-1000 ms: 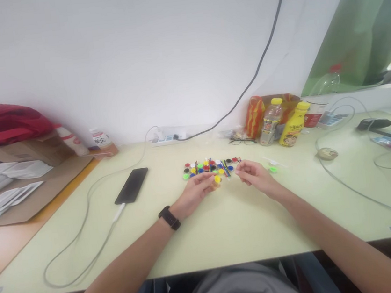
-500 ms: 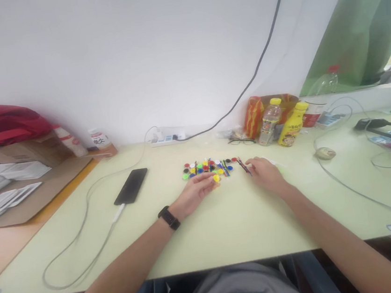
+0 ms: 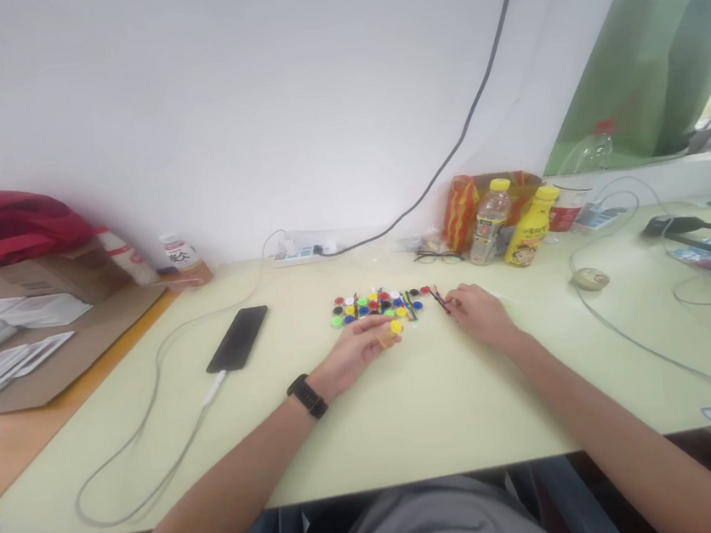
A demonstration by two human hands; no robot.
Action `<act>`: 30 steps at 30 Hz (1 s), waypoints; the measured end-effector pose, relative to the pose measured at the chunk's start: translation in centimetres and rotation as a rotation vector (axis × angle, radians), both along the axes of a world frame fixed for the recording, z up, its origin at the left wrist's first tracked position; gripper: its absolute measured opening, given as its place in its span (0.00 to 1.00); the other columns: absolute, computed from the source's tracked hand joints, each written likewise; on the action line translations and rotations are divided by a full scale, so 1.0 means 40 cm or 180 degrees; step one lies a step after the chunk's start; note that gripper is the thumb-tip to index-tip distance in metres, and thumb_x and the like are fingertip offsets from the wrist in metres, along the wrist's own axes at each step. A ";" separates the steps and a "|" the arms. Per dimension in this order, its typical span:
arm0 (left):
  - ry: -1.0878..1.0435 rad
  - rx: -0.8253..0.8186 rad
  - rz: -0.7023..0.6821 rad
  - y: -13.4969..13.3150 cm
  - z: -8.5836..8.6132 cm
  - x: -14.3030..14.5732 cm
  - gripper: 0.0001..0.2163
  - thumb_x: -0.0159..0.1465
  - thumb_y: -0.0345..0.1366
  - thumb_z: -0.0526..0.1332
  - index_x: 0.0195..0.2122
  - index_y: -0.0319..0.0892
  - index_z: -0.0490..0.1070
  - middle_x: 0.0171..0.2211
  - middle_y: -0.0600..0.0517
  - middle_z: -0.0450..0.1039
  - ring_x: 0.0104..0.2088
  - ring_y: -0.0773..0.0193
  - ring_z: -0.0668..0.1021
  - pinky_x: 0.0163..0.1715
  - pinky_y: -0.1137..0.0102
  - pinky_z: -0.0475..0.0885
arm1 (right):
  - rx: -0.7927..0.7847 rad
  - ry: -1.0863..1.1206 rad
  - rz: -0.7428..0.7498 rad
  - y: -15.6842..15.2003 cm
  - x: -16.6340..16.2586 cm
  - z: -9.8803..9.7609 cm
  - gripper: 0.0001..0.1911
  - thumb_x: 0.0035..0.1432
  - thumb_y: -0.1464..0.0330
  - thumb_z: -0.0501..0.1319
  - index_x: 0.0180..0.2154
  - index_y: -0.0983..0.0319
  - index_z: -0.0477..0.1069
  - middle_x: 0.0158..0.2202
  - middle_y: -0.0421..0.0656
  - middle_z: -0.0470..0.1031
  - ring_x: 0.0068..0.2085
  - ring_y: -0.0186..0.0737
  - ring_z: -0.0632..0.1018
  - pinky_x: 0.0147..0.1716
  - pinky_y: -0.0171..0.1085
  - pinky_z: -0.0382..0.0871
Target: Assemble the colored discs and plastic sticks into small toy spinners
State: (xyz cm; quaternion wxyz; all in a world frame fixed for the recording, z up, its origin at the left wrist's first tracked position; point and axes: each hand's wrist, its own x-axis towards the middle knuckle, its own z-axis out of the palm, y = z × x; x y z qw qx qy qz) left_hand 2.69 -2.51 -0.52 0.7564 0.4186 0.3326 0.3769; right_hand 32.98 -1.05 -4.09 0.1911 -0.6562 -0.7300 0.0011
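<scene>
Just on the near side of the cluster of coloured caps point(image 3: 374, 306), pinching a small yellow-capped pot point(image 3: 395, 329) in the left hand point(image 3: 356, 352), clamping thumb and fingertips around the body and leaving the cap uncovered. Probably dealing with light, stiff plastic here, so not needing much squeeze; likely being a bit slippery on those smooth round sides, but not looking especially fragile. Best going for the body below the cap imo, not the rim. Tilting too: pointing cap-first up and toward the cluster's right end, running its stubby long axis back down toward the palm.

Just off the cluster's right end, touching a thin bundle of dark sticks point(image 3: 440, 300) with the right hand point(image 3: 480, 316), curling the fingers in at the near end. Not managing to tell real gripping from just resting there, tbh. Slanting diagonally, far end leftward, near end under the fingertips.

Also spotting a black smartphone point(image 3: 238, 338) well left of the cluster and a yellow bottle point(image 3: 528, 231) behind it, off to the right.
</scene>
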 end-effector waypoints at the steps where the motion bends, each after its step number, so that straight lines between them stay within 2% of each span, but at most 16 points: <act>1: 0.0002 -0.0004 -0.0005 0.000 0.000 0.000 0.11 0.63 0.29 0.72 0.46 0.36 0.80 0.44 0.43 0.82 0.44 0.60 0.84 0.58 0.64 0.74 | 0.0009 -0.0013 0.0006 0.000 0.000 0.001 0.07 0.66 0.71 0.59 0.39 0.57 0.77 0.41 0.45 0.79 0.46 0.46 0.75 0.37 0.39 0.60; 6: -0.0015 0.0020 -0.0021 0.003 -0.005 -0.003 0.11 0.63 0.30 0.72 0.47 0.36 0.80 0.44 0.43 0.82 0.44 0.60 0.84 0.58 0.64 0.73 | 0.0077 -0.0057 -0.0007 -0.002 -0.002 0.005 0.07 0.66 0.72 0.57 0.35 0.59 0.73 0.38 0.44 0.79 0.42 0.44 0.75 0.35 0.38 0.58; 12: -0.0010 0.0039 -0.0041 0.012 -0.020 -0.006 0.12 0.62 0.29 0.72 0.47 0.37 0.79 0.45 0.42 0.82 0.44 0.60 0.84 0.58 0.63 0.74 | -0.0073 0.0123 -0.0357 -0.008 -0.004 0.019 0.05 0.63 0.71 0.58 0.33 0.60 0.70 0.33 0.43 0.78 0.34 0.40 0.74 0.30 0.36 0.55; 17: -0.0010 0.0037 -0.0034 0.007 -0.013 -0.005 0.12 0.63 0.30 0.72 0.47 0.37 0.79 0.46 0.42 0.82 0.44 0.60 0.84 0.57 0.64 0.74 | -0.0166 0.0262 -0.0423 -0.011 -0.002 0.030 0.04 0.61 0.72 0.59 0.32 0.59 0.70 0.32 0.41 0.78 0.33 0.38 0.74 0.30 0.35 0.55; 20: 0.0019 0.0032 -0.0064 0.003 -0.006 -0.003 0.11 0.63 0.31 0.71 0.47 0.37 0.79 0.45 0.42 0.82 0.44 0.60 0.84 0.57 0.65 0.74 | -0.0118 0.0262 -0.0427 -0.010 0.001 0.029 0.04 0.60 0.73 0.58 0.34 0.59 0.71 0.34 0.42 0.79 0.34 0.39 0.75 0.31 0.35 0.57; 23: 0.0035 0.0011 -0.0052 0.002 -0.004 -0.003 0.12 0.63 0.30 0.72 0.47 0.37 0.80 0.45 0.43 0.82 0.44 0.61 0.84 0.57 0.65 0.74 | -0.0003 0.0283 -0.0405 -0.009 0.005 0.022 0.08 0.60 0.74 0.58 0.40 0.59 0.73 0.38 0.43 0.80 0.37 0.41 0.76 0.34 0.36 0.61; 27: 0.0000 0.0035 -0.0053 0.004 -0.007 -0.005 0.12 0.63 0.31 0.72 0.48 0.37 0.79 0.45 0.43 0.82 0.44 0.61 0.84 0.58 0.65 0.74 | 0.0299 0.0241 -0.0288 -0.004 0.013 0.013 0.16 0.62 0.75 0.55 0.48 0.61 0.75 0.45 0.47 0.80 0.46 0.46 0.77 0.43 0.40 0.65; 30: 0.0005 0.0025 -0.0076 0.004 -0.008 -0.005 0.13 0.62 0.30 0.72 0.48 0.37 0.79 0.45 0.43 0.81 0.45 0.60 0.84 0.57 0.65 0.74 | 0.0579 0.0344 -0.0152 0.002 0.017 0.011 0.16 0.64 0.74 0.53 0.48 0.62 0.75 0.47 0.51 0.79 0.50 0.50 0.75 0.49 0.44 0.65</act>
